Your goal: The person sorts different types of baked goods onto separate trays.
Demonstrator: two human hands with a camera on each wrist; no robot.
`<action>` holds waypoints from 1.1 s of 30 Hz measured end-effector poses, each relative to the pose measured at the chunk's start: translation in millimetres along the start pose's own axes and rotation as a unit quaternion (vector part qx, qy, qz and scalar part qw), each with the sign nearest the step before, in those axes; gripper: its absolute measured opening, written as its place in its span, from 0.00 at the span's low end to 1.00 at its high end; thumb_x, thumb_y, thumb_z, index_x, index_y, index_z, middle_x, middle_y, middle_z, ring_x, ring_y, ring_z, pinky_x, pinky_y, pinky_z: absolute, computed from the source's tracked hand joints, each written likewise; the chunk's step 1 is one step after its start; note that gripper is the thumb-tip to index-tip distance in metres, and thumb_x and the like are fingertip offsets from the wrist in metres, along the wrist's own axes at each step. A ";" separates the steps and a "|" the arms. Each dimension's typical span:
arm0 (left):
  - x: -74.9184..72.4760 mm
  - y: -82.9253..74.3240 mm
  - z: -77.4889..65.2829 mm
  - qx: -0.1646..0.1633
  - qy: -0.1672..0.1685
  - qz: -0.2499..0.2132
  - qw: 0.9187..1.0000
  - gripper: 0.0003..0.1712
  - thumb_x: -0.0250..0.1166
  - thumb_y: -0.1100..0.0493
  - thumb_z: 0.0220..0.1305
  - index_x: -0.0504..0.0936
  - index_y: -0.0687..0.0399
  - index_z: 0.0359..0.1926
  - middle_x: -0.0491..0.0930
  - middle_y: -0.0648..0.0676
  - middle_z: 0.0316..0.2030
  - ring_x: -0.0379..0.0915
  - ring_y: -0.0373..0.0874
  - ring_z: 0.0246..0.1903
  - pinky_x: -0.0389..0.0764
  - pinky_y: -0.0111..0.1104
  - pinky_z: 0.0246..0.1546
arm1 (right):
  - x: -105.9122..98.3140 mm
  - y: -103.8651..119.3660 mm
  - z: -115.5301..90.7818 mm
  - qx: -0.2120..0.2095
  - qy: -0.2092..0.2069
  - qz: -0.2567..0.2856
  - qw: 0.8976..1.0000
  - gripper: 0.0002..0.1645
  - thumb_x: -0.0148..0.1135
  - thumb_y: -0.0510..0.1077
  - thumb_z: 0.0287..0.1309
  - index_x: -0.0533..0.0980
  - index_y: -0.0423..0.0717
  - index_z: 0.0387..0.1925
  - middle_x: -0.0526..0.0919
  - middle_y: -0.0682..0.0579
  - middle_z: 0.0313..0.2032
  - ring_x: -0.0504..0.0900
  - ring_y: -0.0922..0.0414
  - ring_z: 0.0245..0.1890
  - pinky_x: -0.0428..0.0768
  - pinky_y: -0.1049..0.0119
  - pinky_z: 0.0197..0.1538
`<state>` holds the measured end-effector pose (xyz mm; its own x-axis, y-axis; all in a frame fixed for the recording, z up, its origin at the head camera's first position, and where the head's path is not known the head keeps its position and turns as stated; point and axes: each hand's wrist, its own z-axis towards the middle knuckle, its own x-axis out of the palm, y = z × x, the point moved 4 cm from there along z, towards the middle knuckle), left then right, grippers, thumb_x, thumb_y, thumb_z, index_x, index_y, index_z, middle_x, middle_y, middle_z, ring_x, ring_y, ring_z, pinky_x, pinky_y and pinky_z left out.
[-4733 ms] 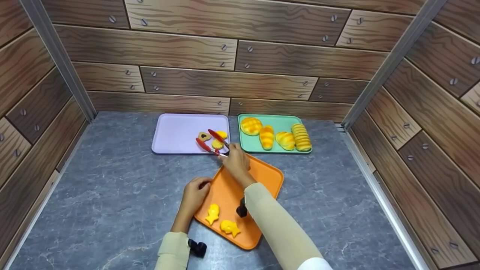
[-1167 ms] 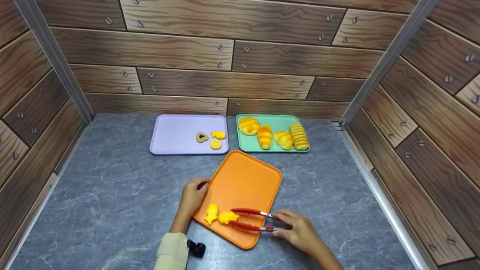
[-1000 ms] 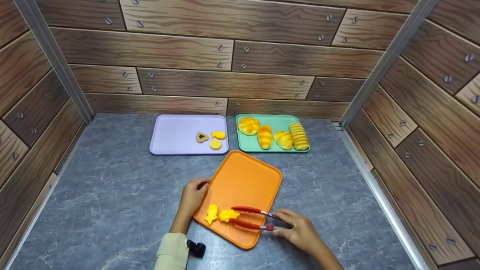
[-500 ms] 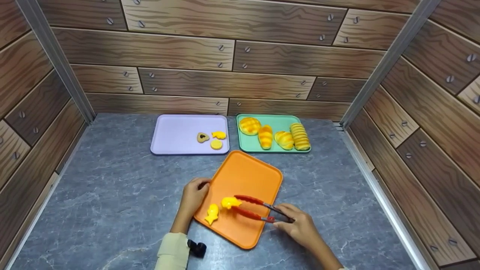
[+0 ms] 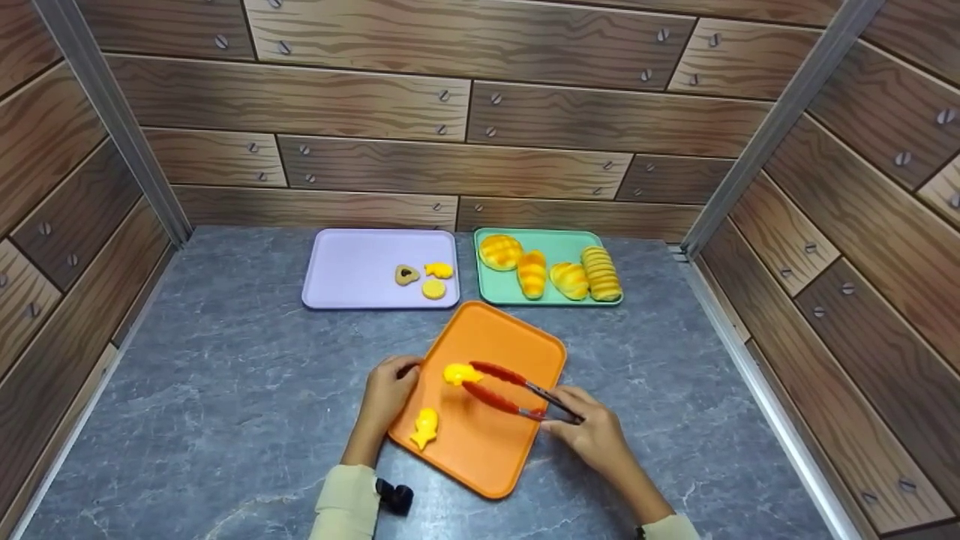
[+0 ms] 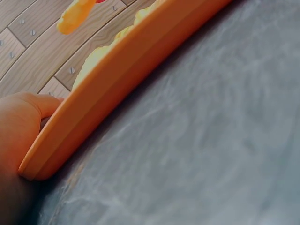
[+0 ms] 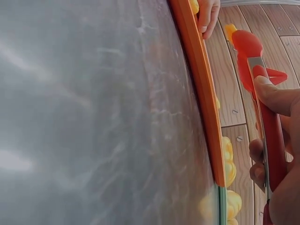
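In the head view my right hand [image 5: 596, 431] holds red-tipped tongs [image 5: 499, 397], their tips pinching a yellow fish-shaped piece [image 5: 459, 373] above the orange tray [image 5: 480, 457]. The left wrist view has that raised piece [image 6: 75, 18] higher than the tray's rim. A second yellow fish-shaped piece [image 5: 425, 427] lies near the tray's lower left edge. My left hand [image 5: 386, 394] grips the tray's left rim, with the thumb bent at the edge. In the right wrist view the right thumb and fingers wrap the handles of the tongs [image 7: 272, 136].
Behind the orange tray is a lilac tray [image 5: 352, 270] bearing a brown heart-centred cookie [image 5: 406, 275], a round yellow biscuit [image 5: 433, 289] and a yellow fish-shaped piece [image 5: 439, 270]. Beside it a green tray [image 5: 495, 289] carries several toy breads [image 5: 532, 274]. Wood-patterned walls [image 5: 375, 105] enclose the table.
The tongs moved from the lilac tray to the orange tray and took hold of the right-hand fish-shaped piece. They have since lifted it and moved it away from me. The left hand stays put.
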<state>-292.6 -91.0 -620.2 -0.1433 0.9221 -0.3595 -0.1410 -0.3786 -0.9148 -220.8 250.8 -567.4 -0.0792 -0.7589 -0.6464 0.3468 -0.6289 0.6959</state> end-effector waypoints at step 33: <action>-0.7 -0.1 2.0 0.015 -0.007 0.011 1.000 0.10 0.65 0.65 0.66 0.89 0.58 0.46 0.87 0.56 0.45 0.82 0.50 0.50 0.79 0.45 0.55 | 89.6 53.5 128.8 -0.049 -0.002 -0.066 0.997 0.31 0.77 0.53 0.52 0.83 0.48 0.56 0.84 0.52 0.54 0.84 0.52 0.48 0.81 0.52 0.48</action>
<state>-294.5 -91.8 -619.4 -0.1597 0.9126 -0.3763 -0.1661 -0.4006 -0.9011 -329.7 127.4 -547.8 -0.1338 -0.6707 -0.7296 0.4223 -0.7046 0.5703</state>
